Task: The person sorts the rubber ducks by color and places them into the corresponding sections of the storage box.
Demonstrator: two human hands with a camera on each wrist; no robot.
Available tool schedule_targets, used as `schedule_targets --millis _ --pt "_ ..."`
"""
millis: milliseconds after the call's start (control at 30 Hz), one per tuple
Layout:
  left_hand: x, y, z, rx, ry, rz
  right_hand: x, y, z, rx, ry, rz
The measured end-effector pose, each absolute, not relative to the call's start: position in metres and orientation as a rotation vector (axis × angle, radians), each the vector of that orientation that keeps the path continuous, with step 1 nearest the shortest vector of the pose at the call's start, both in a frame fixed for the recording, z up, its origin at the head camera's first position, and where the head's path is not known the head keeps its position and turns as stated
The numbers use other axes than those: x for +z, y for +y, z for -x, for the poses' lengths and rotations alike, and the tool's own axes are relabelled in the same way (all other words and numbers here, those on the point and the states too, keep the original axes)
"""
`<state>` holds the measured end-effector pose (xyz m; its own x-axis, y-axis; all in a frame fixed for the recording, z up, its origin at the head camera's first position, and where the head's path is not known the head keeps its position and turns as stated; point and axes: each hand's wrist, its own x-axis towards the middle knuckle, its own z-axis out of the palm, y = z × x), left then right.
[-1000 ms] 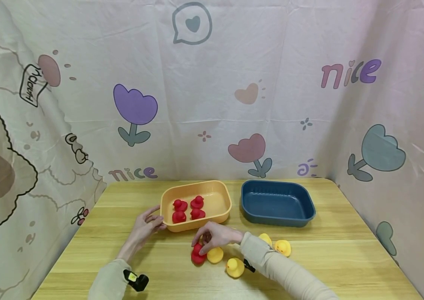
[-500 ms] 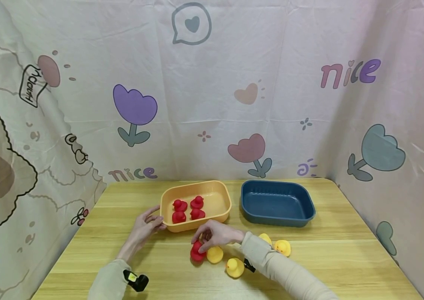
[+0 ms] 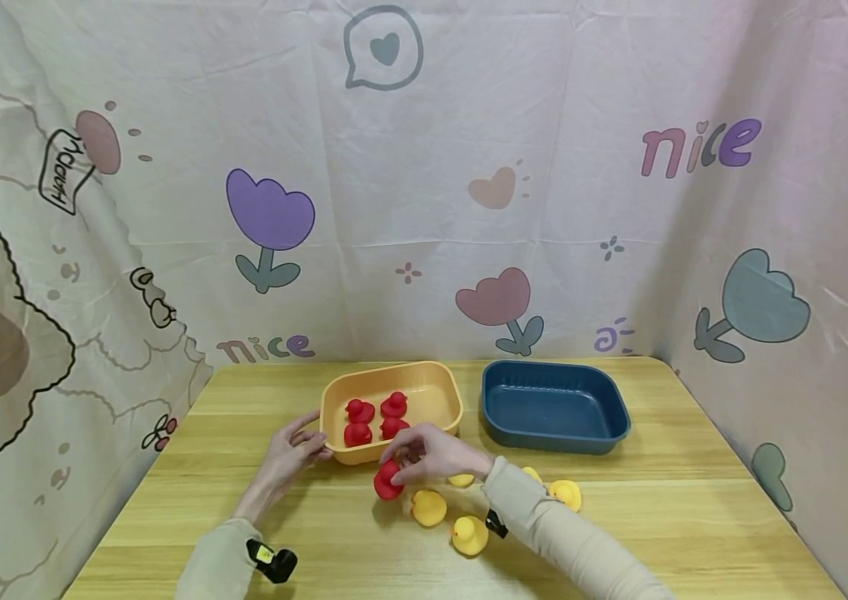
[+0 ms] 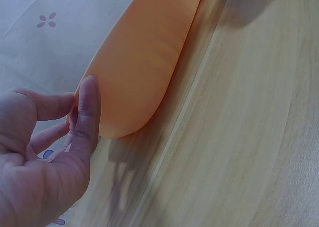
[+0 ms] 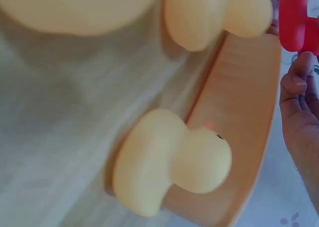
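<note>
My right hand pinches a red rubber duck by its top and holds it off the table, just in front of the orange bin. In the right wrist view the red duck hangs from the fingertips at the upper right. At the bin's near left corner, my left hand grips the rim; the left wrist view has thumb and finger on either side of the bin wall. Several red ducks sit inside the bin, grouped at its left. The right hand partly covers one of them.
Several yellow ducks lie on the table under and around the right forearm, among them one yellow duck below the hand, another nearer, and one to the right. A blue bin stands right of the orange one.
My right hand has lifted the red duck from the table and moved it up and slightly left toward the orange bin. The left hand and both bins stay in place.
</note>
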<state>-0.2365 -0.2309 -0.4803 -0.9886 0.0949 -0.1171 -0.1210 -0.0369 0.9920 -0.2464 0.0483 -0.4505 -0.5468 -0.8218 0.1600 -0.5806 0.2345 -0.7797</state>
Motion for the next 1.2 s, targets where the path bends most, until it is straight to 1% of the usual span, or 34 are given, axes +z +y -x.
schedule_targets --millis 200,400,567,733,867,1067,1200 --pt "-0.479 -0.231 0.235 2.153 2.074 0.027 -0.441 0.052 0.252 -1.298 2.239 1.309" --pt "-0.478 -0.230 0.236 2.154 2.065 0.038 -0.435 0.056 0.258 -1.370 2.284 1.213" --pt "-0.478 -0.230 0.236 2.167 2.063 0.035 -0.420 0.062 0.257 -1.433 2.296 1.152" --pt "-0.482 -0.231 0.236 2.192 2.084 -0.029 -0.409 0.070 0.258 -1.445 2.346 1.074" --pt "-0.483 -0.232 0.236 2.192 2.085 -0.061 -0.410 0.075 0.264 -1.447 2.392 1.015" --pt "-0.474 -0.229 0.233 2.155 2.057 0.012 -0.411 0.079 0.272 -1.430 2.467 0.954" --pt "-0.476 -0.229 0.233 2.152 2.067 0.020 -0.424 0.079 0.287 -1.441 2.520 0.940"
